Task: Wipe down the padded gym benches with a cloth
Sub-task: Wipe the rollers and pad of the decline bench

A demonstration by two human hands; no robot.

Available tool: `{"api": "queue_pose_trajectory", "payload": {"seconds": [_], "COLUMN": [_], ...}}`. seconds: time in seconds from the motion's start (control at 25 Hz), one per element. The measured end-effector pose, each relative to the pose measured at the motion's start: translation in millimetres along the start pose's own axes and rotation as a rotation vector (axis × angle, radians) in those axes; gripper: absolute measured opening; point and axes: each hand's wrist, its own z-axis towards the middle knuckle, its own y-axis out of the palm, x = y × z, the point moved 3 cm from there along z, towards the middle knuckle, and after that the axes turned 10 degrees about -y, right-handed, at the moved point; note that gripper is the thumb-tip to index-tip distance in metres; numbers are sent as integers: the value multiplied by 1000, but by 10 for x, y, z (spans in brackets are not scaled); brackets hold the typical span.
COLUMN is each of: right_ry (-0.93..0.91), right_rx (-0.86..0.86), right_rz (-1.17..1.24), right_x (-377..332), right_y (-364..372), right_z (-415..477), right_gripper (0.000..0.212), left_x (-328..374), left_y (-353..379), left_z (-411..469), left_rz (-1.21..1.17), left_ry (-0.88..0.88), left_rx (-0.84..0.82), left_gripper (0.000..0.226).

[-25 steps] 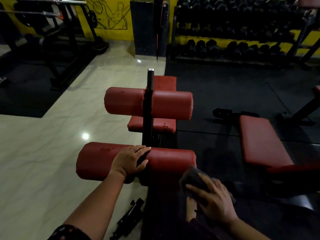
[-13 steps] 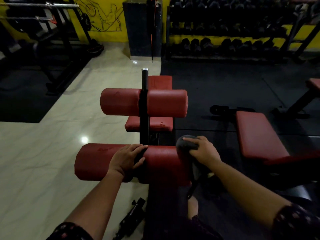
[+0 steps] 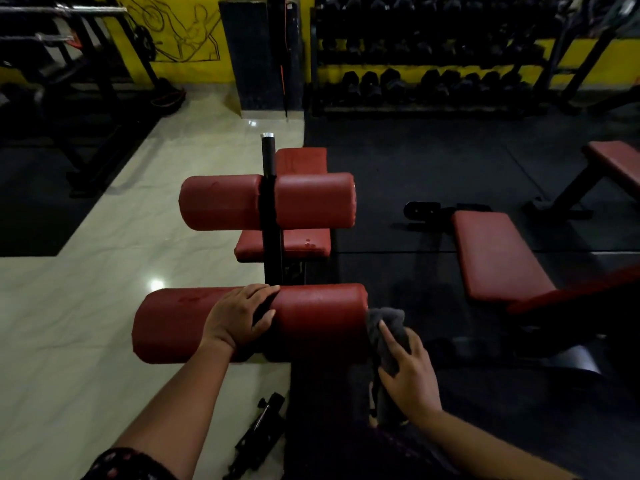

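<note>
Grips a grey cloth (image 3: pixel 388 336) in the right hand (image 3: pixel 410 374), one finger laid straight along the fabric, against the right end of the lower red roller (image 3: pixel 322 322), just right of centre frame. Rests the left hand (image 3: pixel 239 318), fingers spread and relaxed, on top of that roller at the black post (image 3: pixel 268 202). Looks past an upper roller (image 3: pixel 311 200) and the red seat pad (image 3: pixel 292 245) to a rack (image 3: pixel 429 107) loaded with dark dumbbells (image 3: pixel 391 81), upper right. Shows a second red bench (image 3: pixel 495 258) at right, well apart.
</note>
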Motion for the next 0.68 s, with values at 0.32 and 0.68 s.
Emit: {"api": "queue_pose_trajectory", "payload": {"seconds": [0.32,0.68], "right_ry": [519,920], "right_rx": [-386,-360], "right_rz": [274,844], "right_x": [367,139], "right_y": [103,-93], "right_z": [-126,179], "right_gripper": [65,34], "left_x": [14,-9], "left_y": [-16,7], "left_z": [-8,11], "left_rz": [8,-5], "left_ry": [-21,-2], "left_rx": [-15,-15], "left_gripper": [56,56]}}
